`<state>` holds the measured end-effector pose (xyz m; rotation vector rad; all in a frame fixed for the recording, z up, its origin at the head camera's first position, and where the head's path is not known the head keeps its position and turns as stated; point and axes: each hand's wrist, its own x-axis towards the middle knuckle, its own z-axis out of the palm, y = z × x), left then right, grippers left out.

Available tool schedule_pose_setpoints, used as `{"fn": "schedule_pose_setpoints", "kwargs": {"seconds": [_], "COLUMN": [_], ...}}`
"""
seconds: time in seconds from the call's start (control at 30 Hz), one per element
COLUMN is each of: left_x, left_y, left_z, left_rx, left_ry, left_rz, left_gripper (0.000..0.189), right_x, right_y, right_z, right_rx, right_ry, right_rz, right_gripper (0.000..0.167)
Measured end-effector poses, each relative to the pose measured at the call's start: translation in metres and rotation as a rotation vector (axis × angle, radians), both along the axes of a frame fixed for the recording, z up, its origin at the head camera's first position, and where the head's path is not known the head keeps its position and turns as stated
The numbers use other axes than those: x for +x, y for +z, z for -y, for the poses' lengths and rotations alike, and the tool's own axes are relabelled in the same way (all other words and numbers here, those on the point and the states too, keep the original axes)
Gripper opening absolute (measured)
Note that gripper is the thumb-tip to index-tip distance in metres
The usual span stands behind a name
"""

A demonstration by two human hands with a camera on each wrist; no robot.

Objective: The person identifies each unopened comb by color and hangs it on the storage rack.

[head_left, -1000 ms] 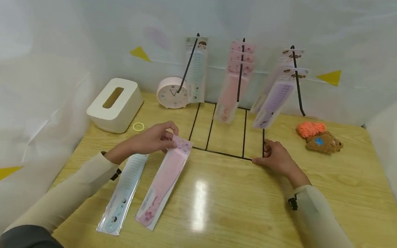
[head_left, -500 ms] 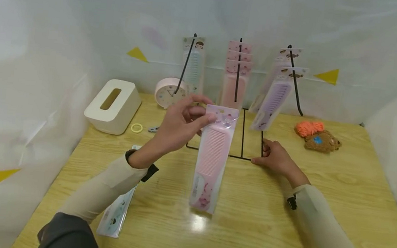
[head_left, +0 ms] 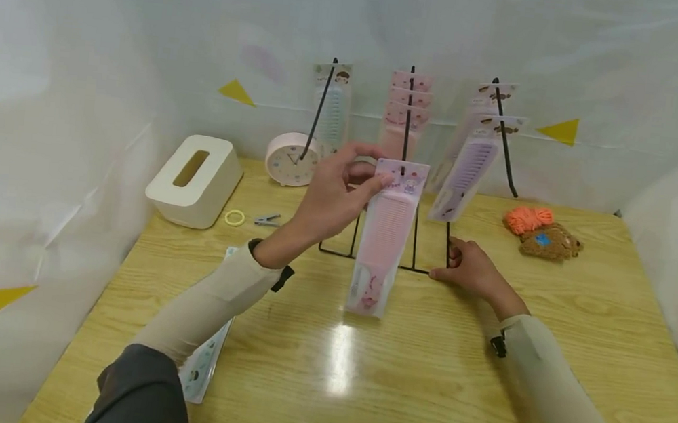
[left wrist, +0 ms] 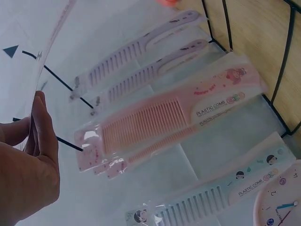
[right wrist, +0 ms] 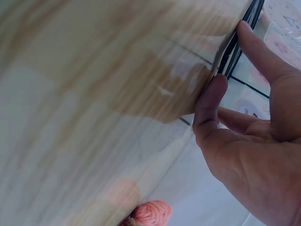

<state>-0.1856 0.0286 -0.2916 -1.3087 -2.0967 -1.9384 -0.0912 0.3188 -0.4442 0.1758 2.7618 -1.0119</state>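
My left hand (head_left: 341, 191) pinches the top of a packaged pink comb (head_left: 381, 243), which hangs down in front of the middle black hook (head_left: 407, 136). The hook's dark tip shows at the hole in the card. Edge-on in the left wrist view is the same pack (left wrist: 44, 52), with hook on both sides of it. Further back on that hook hang several pink comb packs (left wrist: 146, 125). At the front right corner of the black wire rack (head_left: 414, 246), my right hand (head_left: 474, 271) grips the frame between thumb and curled fingers.
Purple comb packs (head_left: 472, 170) hang on the right hook, a blue one (head_left: 331, 112) on the left. Another blue pack (head_left: 201, 368) lies under my left arm. Around them are a tissue box (head_left: 195, 180), clock (head_left: 291, 159), yellow ring (head_left: 235, 218), clip (head_left: 267, 219) and orange yarn (head_left: 528, 220).
My left hand has lifted the pink comb pack off the table and carried it right and up to the middle hook. My right hand has stayed at the rack's corner.
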Motion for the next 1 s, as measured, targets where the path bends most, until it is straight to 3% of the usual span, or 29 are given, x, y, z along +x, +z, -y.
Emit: {"fn": "schedule_pose_setpoints", "kwargs": {"seconds": [0.2, 0.37, 0.57, 0.8, 0.9, 1.0], "left_x": [-0.019, -0.038, -0.047, -0.049, -0.051, -0.053], "left_y": [-0.004, -0.006, -0.009, -0.010, -0.018, -0.032], "left_z": [-0.012, -0.026, -0.033, -0.028, -0.017, 0.004], "left_rx": [-0.042, -0.053, -0.034, -0.089, -0.158, -0.293], "left_ry": [0.073, 0.128, 0.115, 0.087, 0.087, 0.103], "left_rz": [-0.057, -0.117, -0.049, 0.049, 0.076, 0.085], "left_gripper": [0.025, 0.024, 0.022, 0.028, 0.035, 0.042], "right_x": [-0.001, 0.000, 0.004, 0.001, 0.000, 0.002], "right_y": [0.001, 0.002, 0.001, 0.002, 0.003, 0.000], "right_z": [-0.002, -0.001, 0.001, 0.000, 0.000, 0.000], "right_rx": [0.000, -0.019, -0.026, -0.024, -0.029, -0.020], "right_ry": [0.000, -0.002, -0.006, -0.001, 0.000, -0.002], "right_rz": [-0.001, 0.009, 0.024, 0.004, 0.006, 0.007], "right_gripper": [0.078, 0.085, 0.094, 0.086, 0.085, 0.080]}}
